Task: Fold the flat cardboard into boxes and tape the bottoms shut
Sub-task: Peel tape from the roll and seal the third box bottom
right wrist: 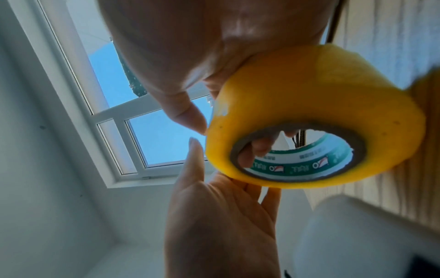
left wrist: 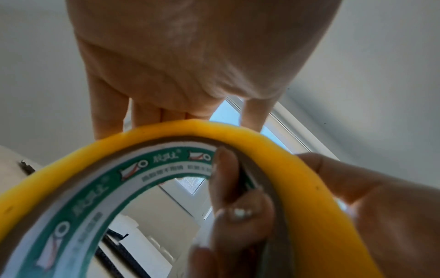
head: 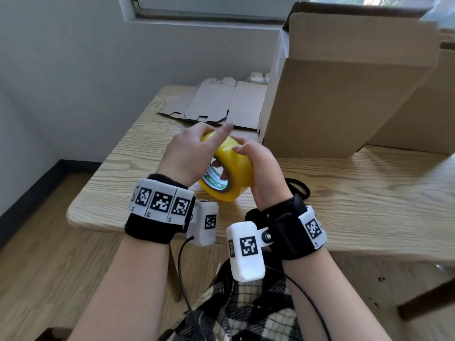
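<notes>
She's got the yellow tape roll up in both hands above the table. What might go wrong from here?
1. No loose end shows on the tape roll; the left hand seems to be feeling for it, so peeling may split the tape.
2. The right hand holds the roll in the air near the table edge; a slip likely sends it to the floor.
3. The upright box stands unheld and could tip when taped.

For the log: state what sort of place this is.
Probably a plain room used as a packing spot: a wooden table under a window, with a folded cardboard box, flat cardboard and a yellow tape roll.
</notes>
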Demonstrator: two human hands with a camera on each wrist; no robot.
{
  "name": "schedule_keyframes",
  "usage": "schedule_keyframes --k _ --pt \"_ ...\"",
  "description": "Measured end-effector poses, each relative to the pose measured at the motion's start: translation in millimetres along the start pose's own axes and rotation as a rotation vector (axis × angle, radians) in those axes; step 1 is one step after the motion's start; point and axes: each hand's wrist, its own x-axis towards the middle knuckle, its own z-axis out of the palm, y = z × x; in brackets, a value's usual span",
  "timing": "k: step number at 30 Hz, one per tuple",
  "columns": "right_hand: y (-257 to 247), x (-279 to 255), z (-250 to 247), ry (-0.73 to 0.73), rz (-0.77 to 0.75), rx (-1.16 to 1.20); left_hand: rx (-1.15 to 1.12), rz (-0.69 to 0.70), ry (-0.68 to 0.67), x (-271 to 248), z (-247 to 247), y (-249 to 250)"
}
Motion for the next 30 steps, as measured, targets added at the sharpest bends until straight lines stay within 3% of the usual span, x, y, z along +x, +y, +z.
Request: schedule_keyframes --k 8,12,23,26,30 --pt "10 -1 0 0.001 0.004 0.078 -0.134 -0.150 0.042 14 -2 -10" --pt "12 -2 6 -0.010 0.000 0.030 -0.180 -0.104 0.047 13 -6 -11" --pt "8 10 12 0.039 0.024 -0.023 -0.097 -0.137 0.090 12 -7 -13" --pt "5 12 13 0.087 0.051 -0.034 -0.058 -0.112 0.087 13 -6 -12" --pt "1 17 17 0.094 0.051 -0.072 0.071 0.035 0.118 9 -5 5"
